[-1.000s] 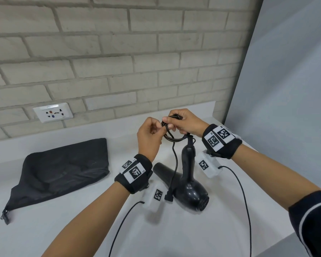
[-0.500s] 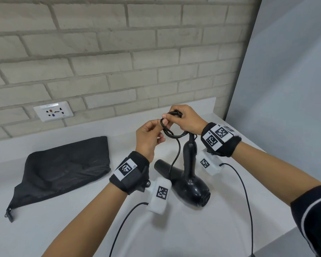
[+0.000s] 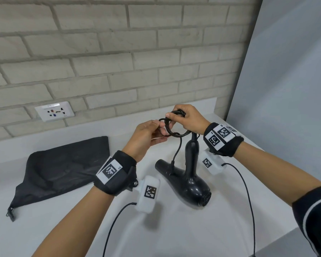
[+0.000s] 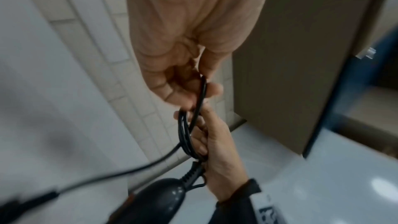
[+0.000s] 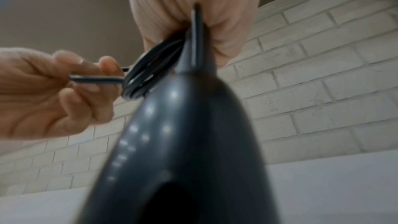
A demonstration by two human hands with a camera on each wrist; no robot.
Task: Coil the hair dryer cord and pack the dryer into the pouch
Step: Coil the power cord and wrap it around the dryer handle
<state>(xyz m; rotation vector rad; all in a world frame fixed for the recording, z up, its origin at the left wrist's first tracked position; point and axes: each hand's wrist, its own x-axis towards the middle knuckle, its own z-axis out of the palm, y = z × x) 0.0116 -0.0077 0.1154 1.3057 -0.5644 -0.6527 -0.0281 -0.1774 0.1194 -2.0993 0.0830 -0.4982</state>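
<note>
A black hair dryer (image 3: 190,180) stands on the white counter (image 3: 183,232) with its handle (image 3: 192,154) pointing up. Above the handle my right hand (image 3: 185,118) grips a small coil of black cord (image 3: 174,127). My left hand (image 3: 148,134) pinches a strand of the cord at the coil's left side. A loose length of cord (image 3: 177,151) hangs down to the plug end, which rests on the dryer's barrel. In the left wrist view the cord (image 4: 193,122) runs between both hands; in the right wrist view the handle (image 5: 181,142) fills the frame below the coil (image 5: 146,74). The black pouch (image 3: 63,167) lies flat at the left.
A brick wall runs behind the counter, with a white wall socket (image 3: 54,111) at the left. A grey panel (image 3: 285,89) bounds the right side. The counter's front right edge (image 3: 278,240) is close to my right arm.
Both hands have kept hold of the cord above the dryer. The left hand has shifted slightly left and turned, drawing another strand against the coil.
</note>
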